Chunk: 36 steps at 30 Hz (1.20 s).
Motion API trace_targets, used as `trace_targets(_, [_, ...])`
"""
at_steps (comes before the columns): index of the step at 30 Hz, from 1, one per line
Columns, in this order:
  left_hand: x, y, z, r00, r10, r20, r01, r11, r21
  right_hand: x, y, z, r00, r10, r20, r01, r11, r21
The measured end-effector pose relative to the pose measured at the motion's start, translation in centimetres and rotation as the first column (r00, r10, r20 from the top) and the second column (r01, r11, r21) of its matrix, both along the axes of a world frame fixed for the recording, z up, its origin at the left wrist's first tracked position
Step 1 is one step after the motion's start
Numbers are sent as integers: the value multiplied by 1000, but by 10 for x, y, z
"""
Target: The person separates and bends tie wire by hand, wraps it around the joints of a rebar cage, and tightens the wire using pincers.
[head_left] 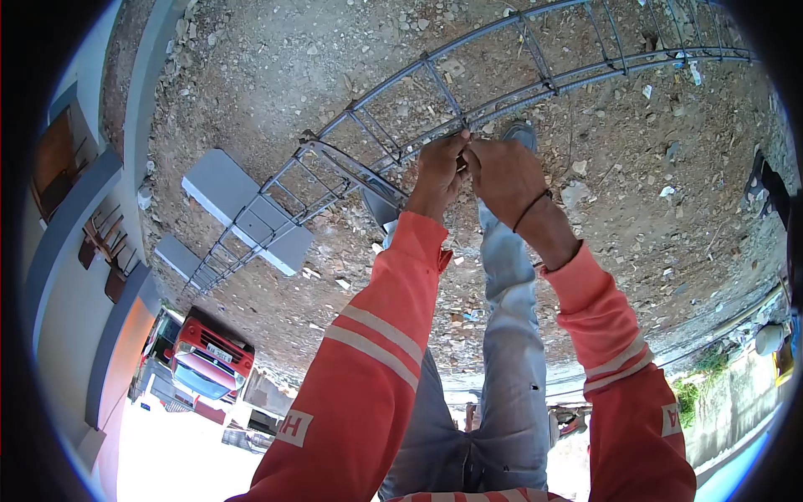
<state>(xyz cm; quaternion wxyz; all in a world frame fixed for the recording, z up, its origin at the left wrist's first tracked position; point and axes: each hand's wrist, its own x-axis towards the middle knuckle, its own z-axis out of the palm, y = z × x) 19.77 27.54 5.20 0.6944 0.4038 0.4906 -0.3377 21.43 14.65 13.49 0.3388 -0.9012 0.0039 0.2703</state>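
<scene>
A long steel rebar cage (pixel 552 87), with cross ties along its length, runs from lower left to upper right over the ground. Both my hands meet at its near long bar. The fingers of my left hand (pixel 439 174) are closed in a pinch just beside the bar. My right hand (pixel 507 171), with a dark band at its wrist, is closed against the left fingertips. Whatever lies between the fingers is hidden or too thin to make out. Left of my hands, a dark piece with two long arms (pixel 355 170) rests across the cage.
Grey blocks (pixel 247 209) sit under the cage's left part. My shoe (pixel 520 134) is near the bar, on rubble-strewn soil (pixel 636 201). A red vehicle (pixel 209 356) stands lower left, beside a building with chairs (pixel 113 243). Dark clothing, perhaps a person's, shows at the right edge.
</scene>
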Motion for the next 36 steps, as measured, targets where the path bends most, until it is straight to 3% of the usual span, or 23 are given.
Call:
trace_targets(3, [3,4,3,997,69,-39,-72,995,-67,33,-32,-38,990,-29,141,25,999,30])
trace_targets(5, [2,4,0,999,-36,-35,34,998,-61,18,-49,-77,951,-285,116,285,958,19])
trace_targets(6, [0,3,0,999,-32,-36,30,998,-59,3,-57,-90,953,-282,115,282,959,20])
trace_targets(7, [-3,2,1,995,-100,-8,101,995,27,-14,-64,-103,823,-447,-352,477,879,-2])
trace_targets(8, [-4,1,2,985,-171,16,168,979,115,-32,-66,-117,479,-493,-726,622,775,-116])
trace_targets(10, [-5,-3,7,980,-200,-8,198,964,178,-81,-57,-144,-46,-58,-997,843,533,-70])
trace_targets(12, [3,-6,25,973,-229,-31,230,943,239,-91,-28,-128,-32,-45,-998,852,521,-50])
trace_targets(13, [12,-5,45,926,-376,-20,344,823,452,-91,-8,-121,-13,-28,-1000,860,509,-26])
trace_targets(14, [15,0,58,857,-513,-51,423,644,638,-82,2,-108,67,-229,-971,806,586,-82])
trace_targets(15, [12,12,57,824,-566,22,296,464,835,-97,2,-126,65,-228,-972,808,583,-83])
trace_targets(16, [11,28,59,772,-631,76,122,264,957,-99,6,-127,656,-434,-617,462,878,-126])
trace_targets(17, [12,49,62,746,-662,-70,114,24,993,-105,2,-122,852,-461,-248,416,884,-214])
trace_targets(18, [17,69,67,724,-655,-214,90,-217,972,-84,5,-83,911,-383,154,411,819,-400])
trace_targets(22, [8,135,19,802,-499,-328,281,-169,945,-50,-2,-17,838,-421,346,483,868,-114])
trace_targets(24, [-7,148,-23,821,-502,-273,298,-32,954,-45,19,3,871,-479,112,467,877,115])
trace_targets(25, [-8,153,-25,824,-499,-269,287,-41,957,-48,35,5,892,-446,74,427,884,189])
trace_targets(27, [-10,158,-30,815,-533,-229,344,125,931,-56,70,4,936,-351,-4,337,895,293])
trace_targets(29, [-5,154,-6,809,-532,-252,346,82,935,-66,107,0,968,-251,-28,247,915,319])
trace_targets(31, [-10,158,14,908,-397,138,118,555,824,-66,137,-1,977,-214,-6,205,930,306])
trace_targets(32, [-3,144,44,930,-261,260,6,718,696,-63,148,-1,971,-227,-81,239,866,440])
trace_targets(33, [4,134,77,929,-266,258,16,724,689,-63,152,-1,960,-231,-157,279,780,560])
trace_targets(35, [14,119,125,698,-710,93,513,587,626,-58,142,16,942,-191,-276,317,778,543])
trace_targets(36, [16,115,127,695,-711,104,512,592,623,-61,133,18,864,-238,-444,488,615,619])
